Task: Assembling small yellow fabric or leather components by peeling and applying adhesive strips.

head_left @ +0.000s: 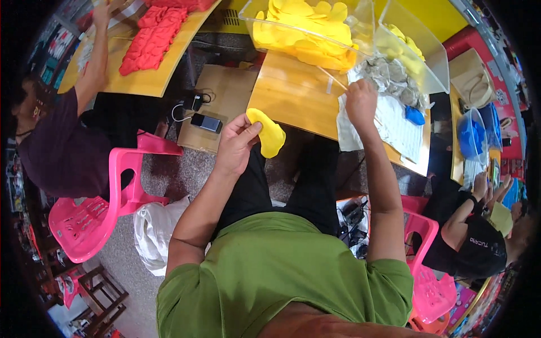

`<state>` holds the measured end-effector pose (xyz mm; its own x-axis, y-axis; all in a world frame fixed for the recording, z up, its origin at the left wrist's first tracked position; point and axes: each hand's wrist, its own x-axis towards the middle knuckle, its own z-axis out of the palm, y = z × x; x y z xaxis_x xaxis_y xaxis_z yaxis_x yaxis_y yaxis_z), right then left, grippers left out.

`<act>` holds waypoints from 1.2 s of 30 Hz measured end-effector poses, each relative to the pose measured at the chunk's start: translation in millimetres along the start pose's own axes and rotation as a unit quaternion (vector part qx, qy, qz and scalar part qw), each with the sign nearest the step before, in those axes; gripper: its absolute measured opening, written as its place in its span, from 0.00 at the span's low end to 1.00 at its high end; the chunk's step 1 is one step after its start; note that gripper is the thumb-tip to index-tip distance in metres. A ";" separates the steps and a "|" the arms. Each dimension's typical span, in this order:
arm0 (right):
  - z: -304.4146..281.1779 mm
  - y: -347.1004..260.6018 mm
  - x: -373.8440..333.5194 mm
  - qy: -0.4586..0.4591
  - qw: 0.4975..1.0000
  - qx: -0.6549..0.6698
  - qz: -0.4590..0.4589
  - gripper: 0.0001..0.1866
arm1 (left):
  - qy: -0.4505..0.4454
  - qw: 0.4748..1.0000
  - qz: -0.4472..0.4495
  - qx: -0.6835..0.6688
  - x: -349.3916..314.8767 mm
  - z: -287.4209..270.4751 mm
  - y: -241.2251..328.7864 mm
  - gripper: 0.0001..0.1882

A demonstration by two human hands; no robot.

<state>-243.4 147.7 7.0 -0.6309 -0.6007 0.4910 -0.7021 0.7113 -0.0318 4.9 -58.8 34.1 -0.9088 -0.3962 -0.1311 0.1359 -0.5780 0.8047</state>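
My left hand (234, 145) pinches a floppy yellow cloth piece (271, 138) between thumb and fingers, just off the near edge of the wooden table (282, 93). Over the table's right part, my right hand (361, 102) is closed on a thin, light-coloured stick (332, 78) that points up and to the left. Beneath that hand lie a white cloth (349, 127) and a printed sheet (406, 132). Beyond it is a pile of greyish-white stuffing (389, 79), with a small blue piece (415, 115) beside it.
A clear bin of yellow pieces (304, 31) stands at the back, with another clear bin (431, 70) to its right. People work at left and right. Pink chairs (115, 186) flank me. A phone (206, 122) lies on cardboard below the table; a white bag (158, 231) is on the floor.
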 end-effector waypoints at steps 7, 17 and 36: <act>-112.6 -67.1 -45.0 -0.134 0.921 0.367 -0.006 0.02 | 0.008 0.996 0.007 -0.092 0.9 -21.4 -0.6 0.08; -136.0 -104.1 -75.4 -0.158 0.917 0.361 -0.056 0.03 | 0.000 0.997 0.058 -0.059 -17.3 -8.8 7.5 0.06; -119.3 -163.4 -121.2 -0.049 0.815 0.572 0.072 0.02 | -0.064 0.976 0.151 0.142 -56.6 41.2 26.3 0.06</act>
<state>-12.8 147.8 56.5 -0.7174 -0.6077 0.3407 -0.4318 0.0041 -0.9020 43.7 -22.2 86.6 -0.8885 -0.4149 0.1962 0.3072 -0.2200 0.9259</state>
